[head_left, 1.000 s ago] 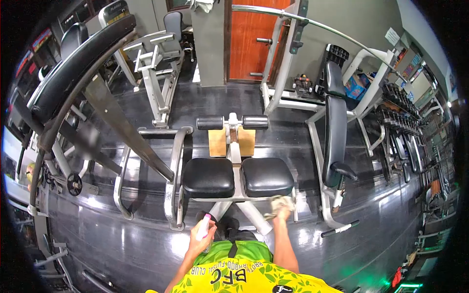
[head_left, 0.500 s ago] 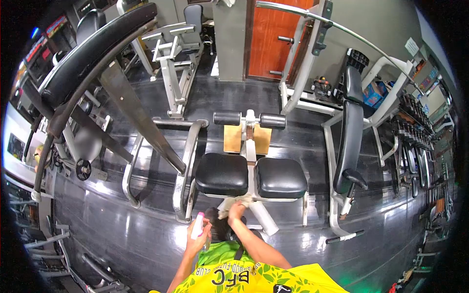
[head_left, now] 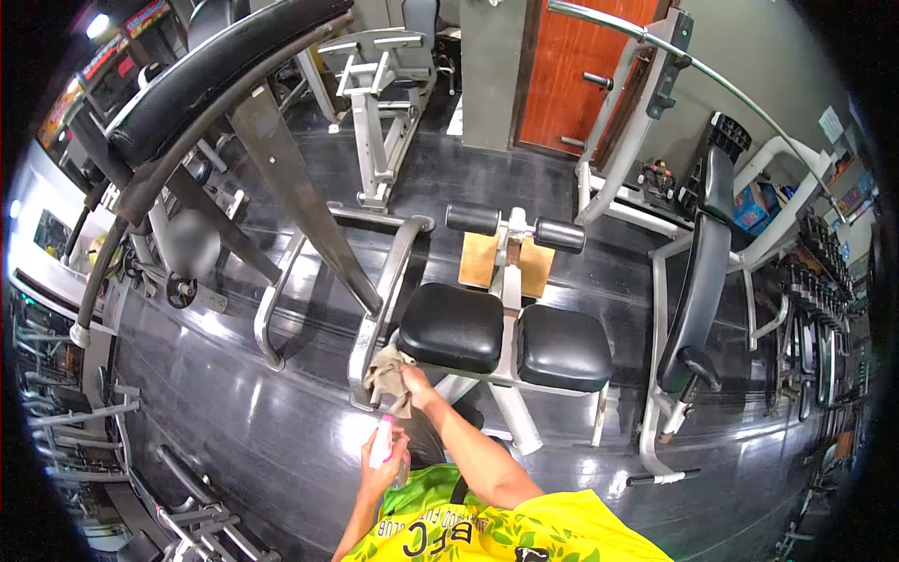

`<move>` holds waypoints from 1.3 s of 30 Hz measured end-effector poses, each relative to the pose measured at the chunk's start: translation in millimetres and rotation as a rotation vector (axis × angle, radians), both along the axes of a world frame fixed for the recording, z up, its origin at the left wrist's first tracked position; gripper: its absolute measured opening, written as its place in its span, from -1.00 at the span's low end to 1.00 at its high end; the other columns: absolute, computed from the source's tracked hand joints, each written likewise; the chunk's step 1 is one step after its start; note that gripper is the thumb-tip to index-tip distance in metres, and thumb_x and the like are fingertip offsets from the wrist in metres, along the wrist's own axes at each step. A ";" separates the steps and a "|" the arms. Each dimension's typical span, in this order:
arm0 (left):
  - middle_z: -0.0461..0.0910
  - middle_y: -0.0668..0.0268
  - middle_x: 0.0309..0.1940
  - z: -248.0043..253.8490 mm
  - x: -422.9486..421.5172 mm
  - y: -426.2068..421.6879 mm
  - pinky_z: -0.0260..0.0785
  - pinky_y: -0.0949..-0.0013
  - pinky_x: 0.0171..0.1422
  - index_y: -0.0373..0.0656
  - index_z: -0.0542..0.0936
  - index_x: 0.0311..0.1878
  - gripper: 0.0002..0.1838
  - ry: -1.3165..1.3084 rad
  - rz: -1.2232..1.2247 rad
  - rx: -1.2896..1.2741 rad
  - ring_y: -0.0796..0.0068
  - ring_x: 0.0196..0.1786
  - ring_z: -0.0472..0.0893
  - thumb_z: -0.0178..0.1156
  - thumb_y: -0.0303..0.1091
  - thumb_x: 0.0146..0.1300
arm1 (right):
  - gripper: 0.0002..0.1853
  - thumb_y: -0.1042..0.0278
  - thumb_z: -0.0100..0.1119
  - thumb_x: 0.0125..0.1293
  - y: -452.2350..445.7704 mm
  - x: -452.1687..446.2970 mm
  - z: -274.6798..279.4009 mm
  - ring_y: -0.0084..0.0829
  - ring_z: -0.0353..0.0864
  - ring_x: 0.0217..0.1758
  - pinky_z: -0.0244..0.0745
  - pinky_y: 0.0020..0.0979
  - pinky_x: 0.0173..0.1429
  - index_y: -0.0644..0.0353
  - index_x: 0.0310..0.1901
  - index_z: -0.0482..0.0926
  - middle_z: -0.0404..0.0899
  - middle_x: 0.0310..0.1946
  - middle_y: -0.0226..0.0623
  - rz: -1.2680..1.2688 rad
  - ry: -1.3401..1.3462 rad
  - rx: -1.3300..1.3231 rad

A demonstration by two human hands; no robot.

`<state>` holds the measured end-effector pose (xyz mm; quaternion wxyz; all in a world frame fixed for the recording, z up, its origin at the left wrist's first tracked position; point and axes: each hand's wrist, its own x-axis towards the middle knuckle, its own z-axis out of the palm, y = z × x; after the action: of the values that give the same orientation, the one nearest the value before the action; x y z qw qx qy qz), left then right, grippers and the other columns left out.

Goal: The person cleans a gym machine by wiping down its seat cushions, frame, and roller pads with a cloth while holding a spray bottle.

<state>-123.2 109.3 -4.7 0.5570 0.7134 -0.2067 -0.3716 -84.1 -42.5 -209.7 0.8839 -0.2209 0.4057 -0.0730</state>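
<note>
My right hand [head_left: 418,385] is closed around a crumpled beige cloth [head_left: 386,375]. The cloth is at the front left corner of the left black seat pad [head_left: 451,326], close to the white frame under it; whether it touches the frame I cannot tell. Lower down, nearer my body, my left hand [head_left: 378,475] grips a spray bottle [head_left: 382,442] with a white and pink head. Most of the bottle's body is hidden by my fingers. A second black seat pad [head_left: 564,348] lies to the right on the same machine.
Behind the pads stand black foam rollers [head_left: 473,218] and a wooden plate [head_left: 478,260]. A large machine with a curved silver frame [head_left: 361,361] is close on the left. On the right is a padded bench [head_left: 698,300] with a barbell [head_left: 730,84] above it.
My right hand has moved the cloth left, from below the middle of the seat pads to the left pad's corner. My left hand still holds the spray bottle. The view has shifted.
</note>
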 end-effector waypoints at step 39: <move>0.55 0.40 -0.54 0.7 23.1 -62.0 0.33 0.54 -0.52 -0.20 0.55 -0.11 -0.80 0.010 -0.421 -0.042 0.70 -0.60 0.48 0.22 -0.41 0.21 | -0.47 0.05 -0.03 0.36 0.1 -171.9 10.8 -0.27 0.50 0.09 0.35 -0.29 0.14 0.34 0.16 0.41 0.52 0.06 -0.11 -0.249 0.451 -0.332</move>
<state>-100.2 47.3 -4.0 0.4827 0.6409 -0.3561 -0.4791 -256.0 -42.3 -199.0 0.7075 -0.3216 0.5982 -0.1953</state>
